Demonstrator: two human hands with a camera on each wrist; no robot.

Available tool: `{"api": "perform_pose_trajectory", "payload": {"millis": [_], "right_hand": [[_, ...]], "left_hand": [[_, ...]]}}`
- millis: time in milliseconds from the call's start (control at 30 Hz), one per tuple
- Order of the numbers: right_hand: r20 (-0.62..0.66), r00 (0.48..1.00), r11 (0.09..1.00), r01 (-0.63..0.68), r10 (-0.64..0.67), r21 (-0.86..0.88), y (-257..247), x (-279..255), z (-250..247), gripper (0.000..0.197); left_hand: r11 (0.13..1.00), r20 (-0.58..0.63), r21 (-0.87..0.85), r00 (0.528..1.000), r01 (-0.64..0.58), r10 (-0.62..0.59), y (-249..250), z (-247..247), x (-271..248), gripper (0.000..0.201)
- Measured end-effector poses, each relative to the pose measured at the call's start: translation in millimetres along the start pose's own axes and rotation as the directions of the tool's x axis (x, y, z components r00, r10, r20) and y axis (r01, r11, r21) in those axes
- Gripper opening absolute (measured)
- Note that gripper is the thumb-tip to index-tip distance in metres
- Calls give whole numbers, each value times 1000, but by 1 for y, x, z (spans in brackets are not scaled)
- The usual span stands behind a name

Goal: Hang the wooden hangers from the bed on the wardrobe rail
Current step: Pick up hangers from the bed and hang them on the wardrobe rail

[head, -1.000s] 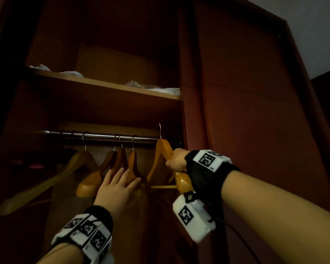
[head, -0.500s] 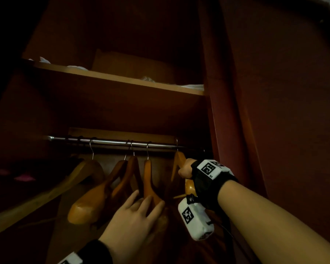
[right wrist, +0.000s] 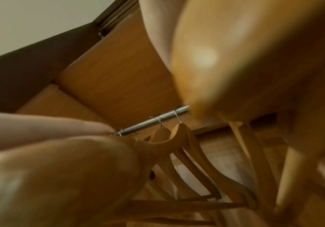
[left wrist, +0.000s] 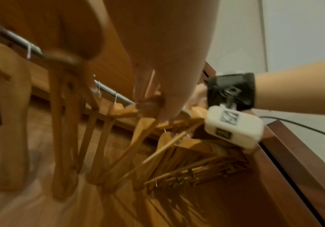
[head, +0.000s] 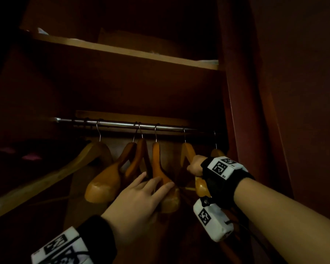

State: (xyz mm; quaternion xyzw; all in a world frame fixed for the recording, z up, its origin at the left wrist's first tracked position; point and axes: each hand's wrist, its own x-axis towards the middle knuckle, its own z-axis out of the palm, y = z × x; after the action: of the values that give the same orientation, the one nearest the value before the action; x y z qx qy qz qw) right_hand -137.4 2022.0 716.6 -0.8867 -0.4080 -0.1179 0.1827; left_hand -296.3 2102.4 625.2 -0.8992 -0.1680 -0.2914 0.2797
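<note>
Your right hand [head: 195, 165] grips a wooden hanger [head: 191, 161] just under the wardrobe rail [head: 122, 124]. Your left hand [head: 139, 199] reaches up below the rail, fingers straight.

The hangers [head: 156, 168] were smooth, glossy varnished wood with thin wire metal hooks. The rail [head: 122, 124] was polished, shiny metal. The wardrobe shelf [head: 122, 52] was matt pale wood; the side panel [head: 236, 92] a darker reddish wood.
</note>
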Motion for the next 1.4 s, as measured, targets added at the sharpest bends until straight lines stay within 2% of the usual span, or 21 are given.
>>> {"api": "perform_pose_trajectory", "payload": {"millis": [67,167,233,300,333,400,467,533,600,667,733,833,967,1033,1100,1233,1400], "right_hand": [[-2,1000,998,-13,13,59,5,6,0,17],[-48,999,1000,-13,14,28,5,-7,-9,8],[-73,997,999,37,-37,1,4,-19,-21,14],[-15,999,994,51,-53,-96,3,-27,-36,18],[1,1000,994,31,-31,-107,4,-27,-42,28],[7,1000,997,19,-19,-79,-6,-38,-53,33],[-52,994,986,86,-94,-142,-23,-49,-58,35],[-88,972,962,198,-218,-190,-47,-57,-57,36],[-31,944,939,323,-329,-118,-77,-58,-52,36],[-1,912,912,410,-410,-7,-105,-55,-46,39],[43,906,906,423,-422,-29,-125,-49,-33,39],[115,908,913,388,-402,127,-136,-34,-3,40],[113,956,951,249,-272,182,-133,-19,33,48],[146,966,966,189,-215,174,-133,-12,47,54],[130,974,959,149,-184,241,-138,-9,56,60],[76,989,872,72,-123,484,-148,-2,71,46],[35,999,724,-42,25,688,-154,-2,79,69]], "left_hand": [[997,-7,-37,998,-62,62,-6,0,2,79],[999,5,2,999,-32,32,-16,-5,3,84],[1000,-44,17,999,-17,18,-23,-12,3,83],[999,-76,45,997,24,-21,-29,-18,3,83],[997,-87,46,995,61,-57,-32,-21,3,84],[987,-122,32,981,156,-151,-40,-21,3,84],[965,-135,0,956,261,-259,-47,-23,3,81],[924,-93,-33,919,381,-383,-52,-24,2,77],[874,-18,-71,875,481,-484,-57,-24,-3,75],[847,28,-105,853,520,-521,-61,-21,-10,72],[845,45,-110,852,523,-521,-66,-17,-19,69],[844,67,-115,852,524,-520,-73,-11,-33,63],[842,59,-155,856,517,-514,-82,-5,-49,61],[837,40,-168,852,520,-522,-86,-4,-52,61],[832,38,-180,849,525,-527,-87,-4,-52,61],[829,30,-218,853,515,-521,-84,-4,-50,61],[833,12,-225,856,505,-516,-82,-4,-50,60]]}}
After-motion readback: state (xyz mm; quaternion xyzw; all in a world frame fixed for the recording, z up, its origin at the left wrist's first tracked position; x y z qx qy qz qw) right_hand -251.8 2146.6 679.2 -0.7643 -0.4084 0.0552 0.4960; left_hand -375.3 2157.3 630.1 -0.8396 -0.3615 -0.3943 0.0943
